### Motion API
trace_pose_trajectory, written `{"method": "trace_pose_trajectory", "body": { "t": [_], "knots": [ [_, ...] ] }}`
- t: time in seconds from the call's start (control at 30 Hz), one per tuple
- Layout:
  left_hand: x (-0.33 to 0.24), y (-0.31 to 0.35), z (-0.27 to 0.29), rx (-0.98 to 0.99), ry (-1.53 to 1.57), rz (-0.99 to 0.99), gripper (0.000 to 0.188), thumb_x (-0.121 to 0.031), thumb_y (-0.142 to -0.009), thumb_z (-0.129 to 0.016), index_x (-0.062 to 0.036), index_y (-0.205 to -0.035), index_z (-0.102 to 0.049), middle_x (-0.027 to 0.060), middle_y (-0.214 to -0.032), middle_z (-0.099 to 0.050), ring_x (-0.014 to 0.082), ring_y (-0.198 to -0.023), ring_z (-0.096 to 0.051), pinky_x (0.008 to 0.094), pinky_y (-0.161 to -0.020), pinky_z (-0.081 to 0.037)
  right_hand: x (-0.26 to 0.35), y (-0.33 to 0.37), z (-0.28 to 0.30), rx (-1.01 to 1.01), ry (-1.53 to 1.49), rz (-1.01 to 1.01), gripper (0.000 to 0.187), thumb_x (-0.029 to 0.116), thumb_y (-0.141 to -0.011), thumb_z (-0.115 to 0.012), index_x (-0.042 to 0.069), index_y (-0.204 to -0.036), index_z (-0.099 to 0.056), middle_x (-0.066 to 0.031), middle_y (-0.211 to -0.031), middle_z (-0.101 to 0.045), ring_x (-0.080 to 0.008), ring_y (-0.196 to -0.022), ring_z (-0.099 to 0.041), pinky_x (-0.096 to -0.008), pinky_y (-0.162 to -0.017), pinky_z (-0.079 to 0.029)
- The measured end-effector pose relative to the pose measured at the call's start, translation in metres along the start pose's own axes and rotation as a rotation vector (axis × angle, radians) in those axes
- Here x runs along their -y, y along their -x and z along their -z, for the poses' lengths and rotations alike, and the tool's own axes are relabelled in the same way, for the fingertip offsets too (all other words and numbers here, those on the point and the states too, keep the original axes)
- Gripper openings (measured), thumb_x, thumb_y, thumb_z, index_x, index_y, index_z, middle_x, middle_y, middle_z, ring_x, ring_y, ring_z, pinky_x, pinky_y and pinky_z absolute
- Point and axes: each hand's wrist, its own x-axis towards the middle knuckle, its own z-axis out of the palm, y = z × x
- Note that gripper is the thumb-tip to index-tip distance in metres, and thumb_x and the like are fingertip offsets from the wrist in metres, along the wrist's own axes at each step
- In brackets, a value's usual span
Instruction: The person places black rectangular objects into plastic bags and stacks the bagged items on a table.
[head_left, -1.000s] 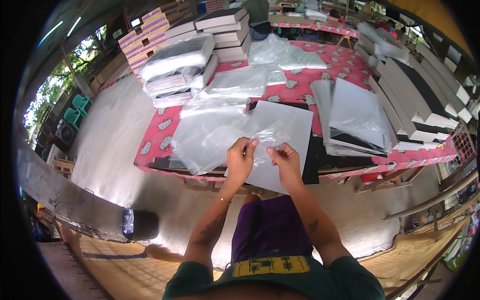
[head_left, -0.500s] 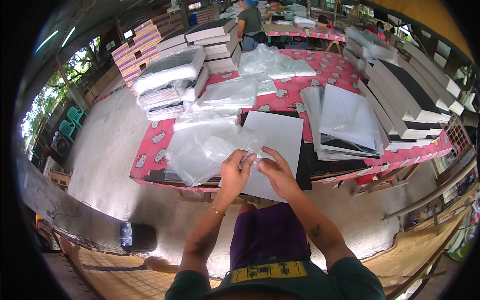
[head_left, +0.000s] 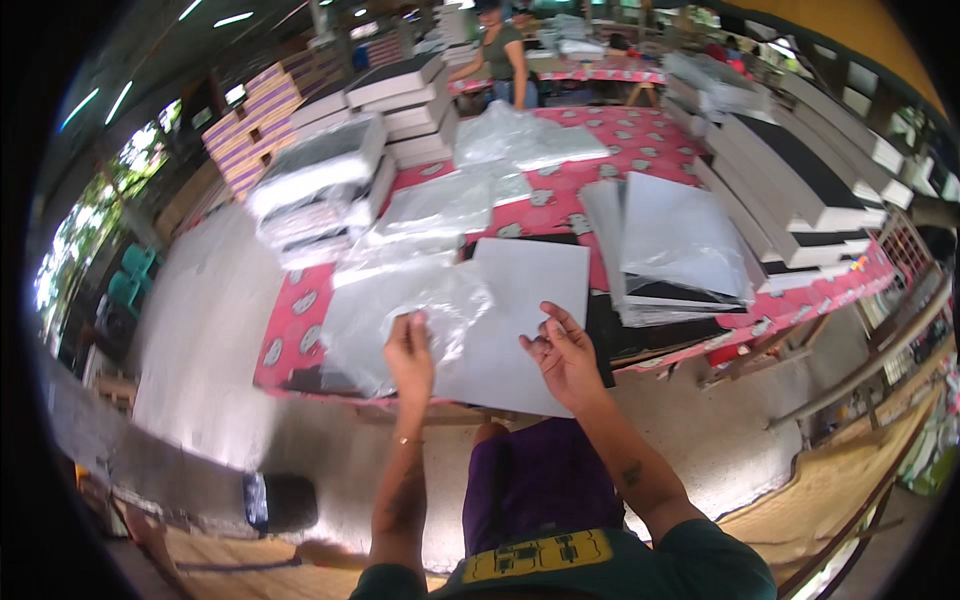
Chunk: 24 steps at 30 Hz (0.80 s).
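Observation:
My left hand [head_left: 408,360] is closed on a clear plastic bag [head_left: 462,315], fingertips pinching it above the left front of the table. The bag is crumpled and partly overlaps a white sheet [head_left: 535,290]. Over the lower right of that sheet hovers my right hand [head_left: 566,360], its fingers apart and loosely bent, with nothing seen in them. Below the sheet lies a black board or sheet [head_left: 600,330], mostly hidden. More flat clear bags [head_left: 350,310] are layered beside and beneath my left hand.
The pink patterned table [head_left: 650,130] carries a bagged stack [head_left: 320,165] at left and white-and-black stacks [head_left: 790,180] at right. A fanned pile of sheets [head_left: 675,235] lies nearer, right of the white sheet. A person [head_left: 505,60] stands beyond the table.
My hands have come apart: the left has moved left with the plastic bag, and the right has let go and opened. The person beyond has turned and reaches left.

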Motion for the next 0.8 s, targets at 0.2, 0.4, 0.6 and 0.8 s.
{"method": "trace_pose_trajectory", "body": {
  "t": [0.2,0.4,0.6,0.8],
  "knots": [
    [-0.021,0.029,-0.02,0.32,-0.107,-0.188,0.018,-0.014,-0.091,-0.061,0.0022,-0.084,-0.061,0.0065,-0.064,-0.054,0.0107,-0.059,-0.044,0.0277,-0.053,-0.038,-0.028,-0.004,-0.013,-0.052,0.219,-0.002,0.03,0.015,-0.089,-0.065,0.003,-0.115,-0.057,-0.0025,-0.097,-0.062,-0.0095,-0.091,-0.056,-0.0251,-0.088,-0.042],
    [-0.017,0.008,-0.01,0.019,-0.024,-0.027,0.026,-0.02,-0.094,-0.057,0.0035,-0.084,-0.058,0.0051,-0.064,-0.054,0.0095,-0.059,-0.045,0.0267,-0.053,-0.038,-0.02,0.0,0.008,-0.24,0.277,0.179,0.021,0.011,-0.091,-0.062,0.003,-0.11,-0.06,-0.0018,-0.099,-0.061,-0.0078,-0.088,-0.055,-0.0261,-0.083,-0.045],
    [-0.008,0.042,-0.015,0.175,-0.249,-0.351,0.021,-0.016,-0.093,-0.057,0.0028,-0.084,-0.056,0.0086,-0.071,-0.059,0.0159,-0.063,-0.052,0.0319,-0.06,-0.044,-0.011,0.007,0.017,-0.068,0.196,-0.065,0.025,0.02,-0.094,-0.058,0.009,-0.116,-0.055,0.0009,-0.088,-0.059,-0.0063,-0.081,-0.055,-0.0274,-0.082,-0.047],
    [-0.007,-0.004,0.062,0.344,-0.207,-0.123,0.039,-0.004,-0.085,-0.063,-0.0018,-0.121,-0.047,0.0127,-0.081,-0.061,0.024,-0.075,-0.057,0.0346,-0.065,-0.046,0.083,0.004,0.016,0.3,0.35,-0.154,0.019,0.018,-0.091,-0.06,0.012,-0.109,-0.06,-0.0007,-0.087,-0.055,-0.0101,-0.077,-0.053,-0.0289,-0.073,-0.046]
  ]
}}
